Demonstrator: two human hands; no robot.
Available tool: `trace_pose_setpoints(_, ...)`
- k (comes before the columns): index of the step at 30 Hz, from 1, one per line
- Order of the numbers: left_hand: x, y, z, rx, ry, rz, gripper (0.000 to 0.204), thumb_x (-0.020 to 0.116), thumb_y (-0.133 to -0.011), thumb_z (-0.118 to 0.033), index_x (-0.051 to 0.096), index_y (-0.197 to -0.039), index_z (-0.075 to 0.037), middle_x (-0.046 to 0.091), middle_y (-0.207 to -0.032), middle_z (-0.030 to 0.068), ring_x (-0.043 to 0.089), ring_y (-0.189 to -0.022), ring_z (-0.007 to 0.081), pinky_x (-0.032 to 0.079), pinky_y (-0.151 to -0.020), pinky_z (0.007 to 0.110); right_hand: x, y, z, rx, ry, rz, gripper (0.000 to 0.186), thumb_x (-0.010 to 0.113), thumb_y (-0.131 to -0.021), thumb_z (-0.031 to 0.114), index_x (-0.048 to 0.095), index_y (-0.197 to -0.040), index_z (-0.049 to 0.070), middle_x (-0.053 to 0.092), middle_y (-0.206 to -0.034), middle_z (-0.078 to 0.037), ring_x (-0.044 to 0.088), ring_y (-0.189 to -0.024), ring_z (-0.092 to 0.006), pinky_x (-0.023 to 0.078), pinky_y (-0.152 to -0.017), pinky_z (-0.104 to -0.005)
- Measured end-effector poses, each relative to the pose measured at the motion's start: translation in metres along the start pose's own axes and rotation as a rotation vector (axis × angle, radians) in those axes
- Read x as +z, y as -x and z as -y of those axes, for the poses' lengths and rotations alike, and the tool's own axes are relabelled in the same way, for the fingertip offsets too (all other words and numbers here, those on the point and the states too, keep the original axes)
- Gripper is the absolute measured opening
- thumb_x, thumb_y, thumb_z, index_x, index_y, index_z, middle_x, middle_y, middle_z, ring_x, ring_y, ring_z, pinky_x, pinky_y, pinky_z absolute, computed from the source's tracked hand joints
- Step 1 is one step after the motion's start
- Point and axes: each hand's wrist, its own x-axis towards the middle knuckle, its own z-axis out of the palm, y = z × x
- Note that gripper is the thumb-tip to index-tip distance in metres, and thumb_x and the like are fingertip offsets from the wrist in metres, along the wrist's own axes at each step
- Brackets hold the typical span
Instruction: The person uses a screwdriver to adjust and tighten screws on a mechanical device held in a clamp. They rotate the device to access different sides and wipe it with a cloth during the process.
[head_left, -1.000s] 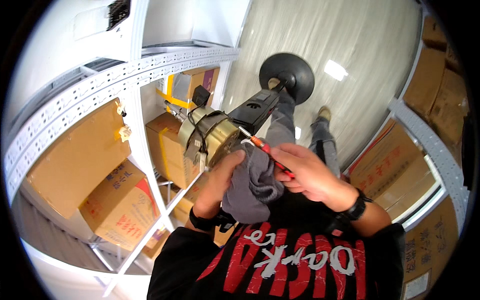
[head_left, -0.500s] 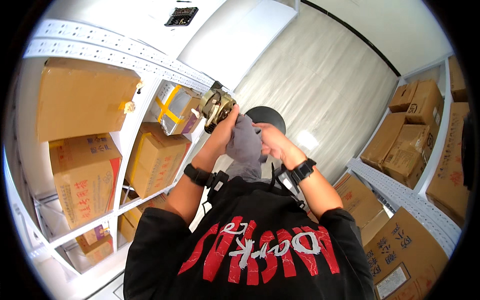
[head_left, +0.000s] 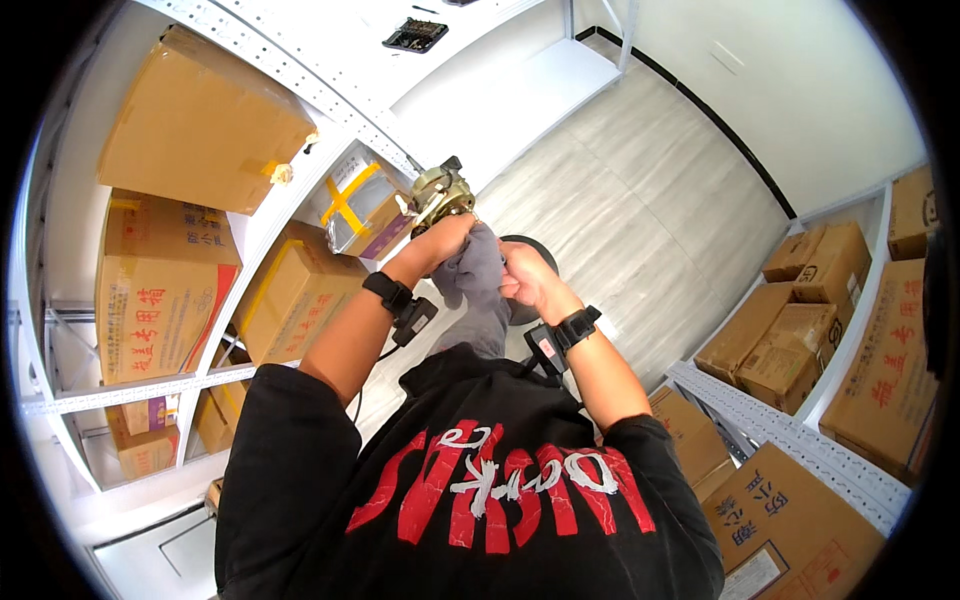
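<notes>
My left hand (head_left: 447,238) is closed around the lower end of a bronze-coloured metal mechanism (head_left: 440,193) with a black part on top; I cannot make out its exact kind. Grey cloth (head_left: 468,268) hangs under and beside that hand, in front of my grey trousers. At the cloth's right edge, my right hand (head_left: 530,277) has its fingers curled in and pressed together on it. How far the cloth wraps round the mechanism is hidden by my left hand. Both wrists wear black straps with small boxes.
A black round-topped object (head_left: 545,250) stands behind my right hand. Left, a white shelf holds cardboard boxes (head_left: 300,295) and a yellow-taped box (head_left: 362,212). A small black tool case (head_left: 415,36) lies on a white surface. More boxes (head_left: 790,340) fill the right shelf.
The view has shifted, and the shelves and tool case sit differently in it. Both hands keep hold of the mechanism and cloth; the mechanism stands a little more upright.
</notes>
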Motion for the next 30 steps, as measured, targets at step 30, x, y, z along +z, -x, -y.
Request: trace_pose_setpoints(30,-0.012,0.022,-0.006,0.085,-0.052,-0.024,0.035,0.037,-0.094,-0.021,0.062,-0.098,0.003,0.064,-0.090,0.0064,0.059,-0.079,0.0131,0.047,-0.076,0.029,0.028,0.011,-0.012,-0.818,1.117,-0.641,0.015,0.066,-0.084,0.015,0.059,-0.087,0.002,0.063,-0.072,-0.019,0.061,-0.071,-0.0404,0.048,-0.064,-0.0438)
